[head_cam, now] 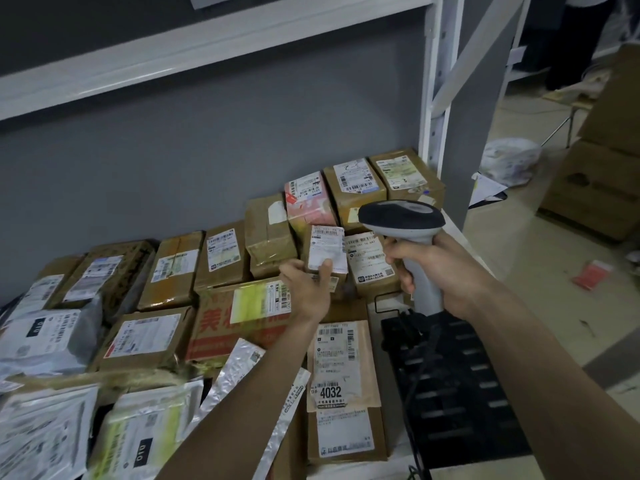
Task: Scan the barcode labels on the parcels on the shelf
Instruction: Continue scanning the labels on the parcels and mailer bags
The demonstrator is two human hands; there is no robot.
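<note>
My right hand (pixel 440 271) grips the grey handle of a barcode scanner (pixel 403 218), its dark head pointing left over the parcels. My left hand (pixel 306 289) holds a small brown parcel (pixel 327 252) by its lower edge, thumb on the white label, tilting it up toward the scanner. Several cardboard parcels with white barcode labels lie in rows on the shelf (pixel 453 225). A flat parcel marked 4032 (pixel 341 367) lies near my left forearm. Beside the held parcel sits another labelled box (pixel 370 261).
A white shelf beam (pixel 207 46) runs overhead and a white upright post (pixel 434 109) stands at the right end. A black slotted tray (pixel 460 386) with a cable lies on the shelf at the right. Silver and white mailer bags (pixel 45 438) pile at the lower left. Cardboard boxes (pixel 595 181) stand on the floor at the right.
</note>
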